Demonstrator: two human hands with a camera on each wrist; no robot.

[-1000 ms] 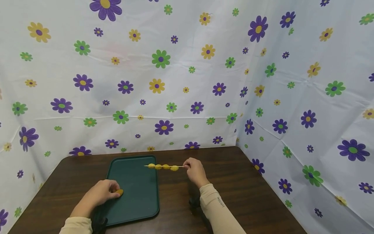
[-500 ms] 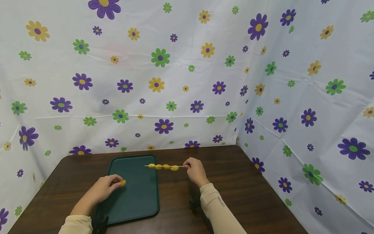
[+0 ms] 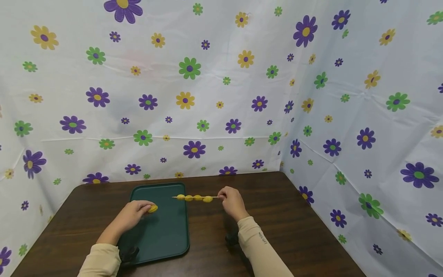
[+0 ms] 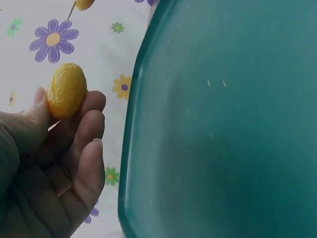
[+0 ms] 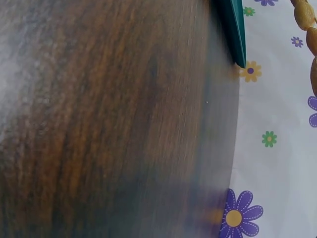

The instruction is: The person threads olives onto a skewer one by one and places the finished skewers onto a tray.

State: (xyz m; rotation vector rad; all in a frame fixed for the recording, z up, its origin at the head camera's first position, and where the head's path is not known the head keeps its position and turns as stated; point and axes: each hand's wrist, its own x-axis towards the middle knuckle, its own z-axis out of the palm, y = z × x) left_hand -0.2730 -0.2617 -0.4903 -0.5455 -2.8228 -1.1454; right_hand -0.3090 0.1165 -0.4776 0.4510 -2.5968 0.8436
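Observation:
In the head view my right hand (image 3: pixel 232 202) pinches the blunt end of a thin wooden skewer (image 3: pixel 215 197), held level with its tip pointing left. Several yellow oval fruits (image 3: pixel 197 197) are threaded along it. To the left, my left hand (image 3: pixel 133 215) holds one loose fruit (image 3: pixel 153 208) between thumb and fingertips, a little short of the skewer's tip. The left wrist view shows this fruit (image 4: pixel 68 90) close up, yellow and wrinkled. Above it the skewer tip (image 4: pixel 71 11) shows. The threaded fruits (image 5: pixel 304 15) appear at the right wrist view's edge, where the hand is hidden.
A dark green tray (image 3: pixel 162 234) lies on the brown wooden table (image 3: pixel 277 231), beneath the left hand and the skewer's tip. White flower-printed cloth (image 3: pixel 207 115) hangs behind the table and along the right side.
My left hand has lifted the loose fruit from over the tray's left side and carried it forward and right, closer to the skewer's tip. The right hand and skewer have stayed nearly still.

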